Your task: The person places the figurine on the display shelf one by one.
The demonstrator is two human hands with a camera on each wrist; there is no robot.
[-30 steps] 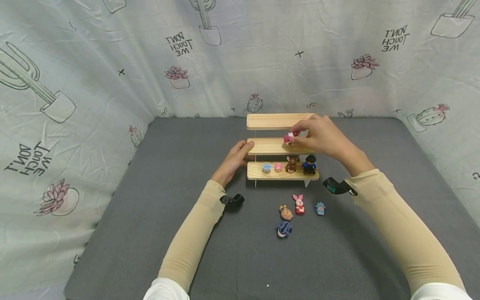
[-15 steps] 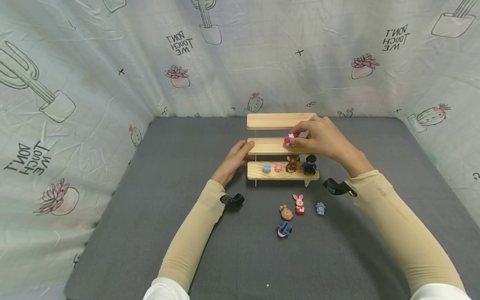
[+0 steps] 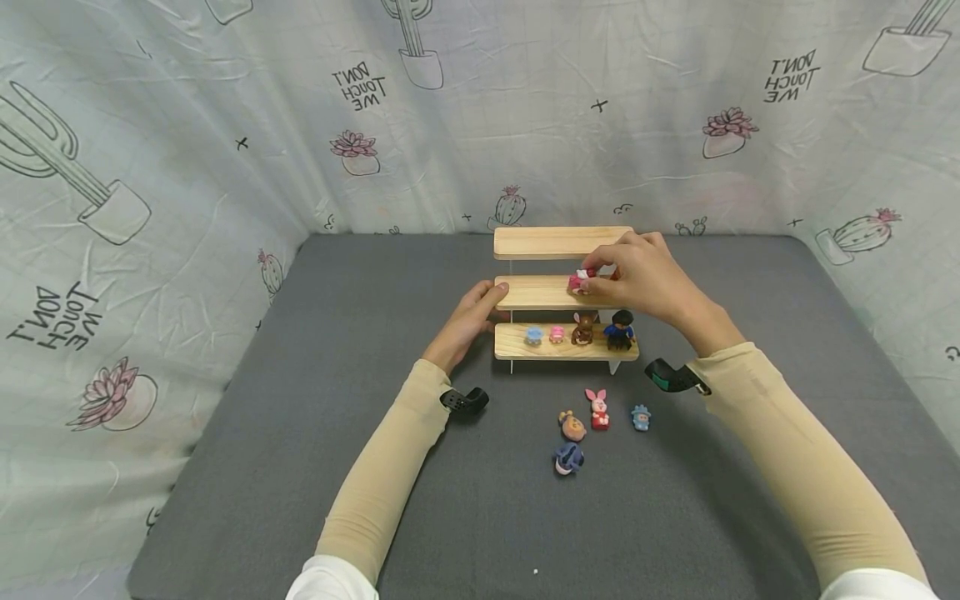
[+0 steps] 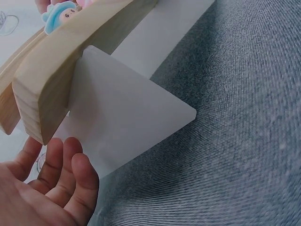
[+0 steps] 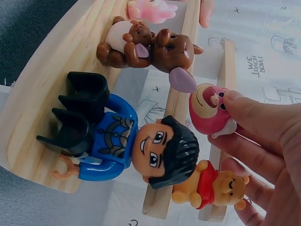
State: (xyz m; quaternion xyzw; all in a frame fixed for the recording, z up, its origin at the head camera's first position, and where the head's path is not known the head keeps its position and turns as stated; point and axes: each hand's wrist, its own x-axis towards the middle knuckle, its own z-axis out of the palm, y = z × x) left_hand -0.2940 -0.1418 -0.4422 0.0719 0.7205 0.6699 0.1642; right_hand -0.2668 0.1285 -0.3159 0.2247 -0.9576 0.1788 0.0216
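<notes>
A three-tier wooden display shelf (image 3: 525,293) stands on the table. My left hand (image 3: 467,323) grips the left end of its middle tier, thumb on top and fingers below. My right hand (image 3: 648,279) pinches a pink bear figurine (image 5: 209,108) between thumb and fingers at the middle tier. Beside it on that tier stands a yellow bear figurine in a red shirt (image 5: 211,184), mostly hidden by the hand in the head view. On the lowest tier are a light-blue figurine (image 3: 533,336), a pink one (image 3: 556,334), a brown kangaroo (image 3: 582,330) and a black-haired toy man (image 3: 619,331).
In front of the shelf, on the grey tabletop (image 3: 420,517), lie a pink-eared rabbit-like figurine (image 3: 598,410), an orange-yellow one (image 3: 572,426), a dark-blue one (image 3: 568,458) and a small blue one (image 3: 641,417). A printed curtain (image 3: 480,108) hangs behind.
My right hand has shifted down very slightly with the pink bear figurine. My left hand stays on the shelf's end.
</notes>
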